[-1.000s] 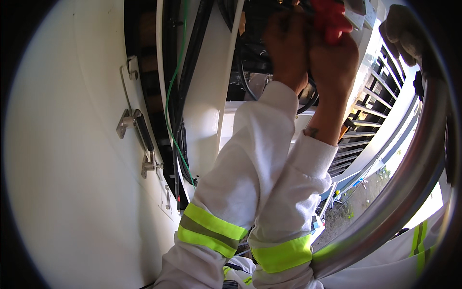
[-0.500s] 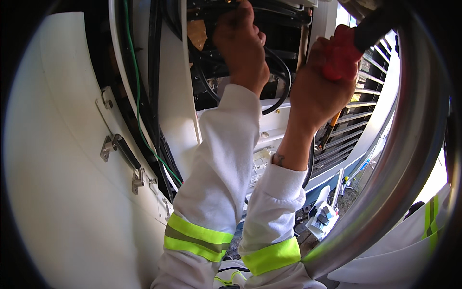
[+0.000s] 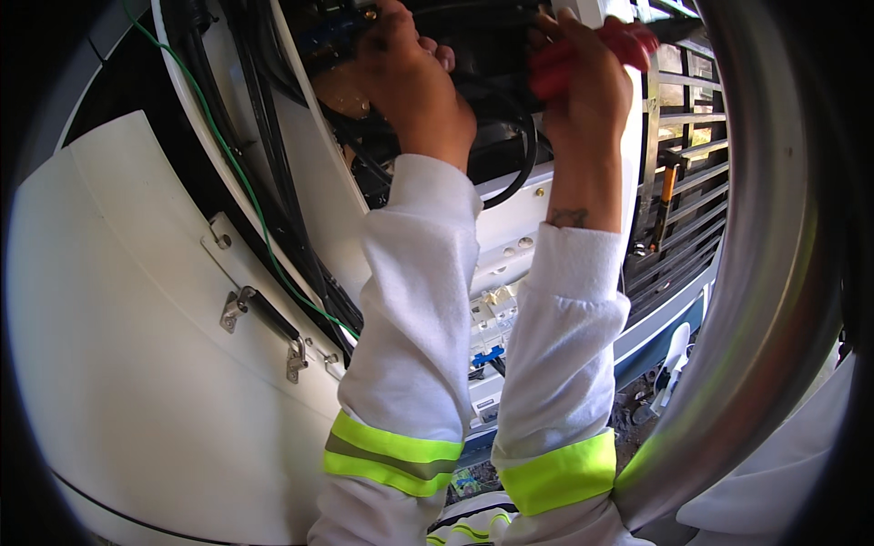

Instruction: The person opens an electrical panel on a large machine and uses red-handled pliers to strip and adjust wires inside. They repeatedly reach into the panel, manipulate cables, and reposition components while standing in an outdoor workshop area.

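Both arms reach up into a white cabinet point(image 3: 510, 241) with a dark inside. My left hand point(image 3: 414, 86) is closed at the top, thumb up, beside a small brass-coloured bolt point(image 3: 370, 14) and dark cables; what its fingers hold is hidden. A loop of black cable point(image 3: 531, 150) hangs just right of that hand. My right hand point(image 3: 592, 96) is wrapped round a red-handled tool point(image 3: 628, 44), held near the cabinet's right edge. The tool has a dark end toward the upper right, and its exact kind cannot be made out.
A white door point(image 3: 137, 346) with metal latches stands at the left. Black cables and a green wire point(image 3: 214, 127) run down beside it. Circuit breakers point(image 3: 492, 320) sit below, between my sleeves. Dark slats point(image 3: 683, 218) and a thick metal pipe point(image 3: 774, 273) are at the right.
My right hand has moved left and up with the red-handled tool, closer to the cabinet opening. The view has shifted, and the left hand stays closed at the top of the cabinet.
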Available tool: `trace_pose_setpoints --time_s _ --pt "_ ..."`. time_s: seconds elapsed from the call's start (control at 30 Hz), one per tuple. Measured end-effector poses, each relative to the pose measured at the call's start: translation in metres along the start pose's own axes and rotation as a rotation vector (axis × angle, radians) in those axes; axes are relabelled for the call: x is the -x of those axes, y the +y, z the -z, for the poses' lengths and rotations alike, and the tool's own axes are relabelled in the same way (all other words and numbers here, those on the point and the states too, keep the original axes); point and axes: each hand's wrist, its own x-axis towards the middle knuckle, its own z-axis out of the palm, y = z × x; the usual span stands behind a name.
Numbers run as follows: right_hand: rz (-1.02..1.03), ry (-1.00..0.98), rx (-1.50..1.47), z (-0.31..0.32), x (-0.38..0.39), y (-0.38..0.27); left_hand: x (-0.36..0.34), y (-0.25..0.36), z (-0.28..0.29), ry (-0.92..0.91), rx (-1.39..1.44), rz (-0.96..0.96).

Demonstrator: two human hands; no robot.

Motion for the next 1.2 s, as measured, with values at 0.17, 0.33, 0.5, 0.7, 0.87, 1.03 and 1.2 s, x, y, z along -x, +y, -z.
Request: trace_pose_setpoints --time_s 0.17,0.33,0.5,0.7,0.87,1.03,1.2 --pt "0.085 0.118 0.238 -0.037 -0.011 0.026 -0.004 0.004 0.008 -0.044 -0.040 -0.063" --pt "-0.026 0.111 0.344 -0.049 -0.003 0.015 0.000 0.009 -0.007 0.038 0.002 -0.011" --pt "-0.026 0.015 0.195 -0.041 -0.003 0.012 0.003 0.011 -0.021 0.009 0.017 -0.008" --pt "-0.142 0.091 0.342 -0.028 -0.037 0.026 0.000 0.006 -0.018 0.033 -0.034 -0.086" --pt "-0.153 0.046 0.289 -0.018 -0.047 0.036 -0.001 -0.001 -0.014 0.031 -0.033 -0.224" --pt "-0.128 -0.083 0.257 -0.012 -0.051 0.031 -0.001 0.002 -0.014 0.040 -0.167 -0.268" --pt "-0.031 -0.078 0.100 -0.012 -0.038 0.029 -0.003 0.007 -0.019 0.046 -0.299 -0.258"
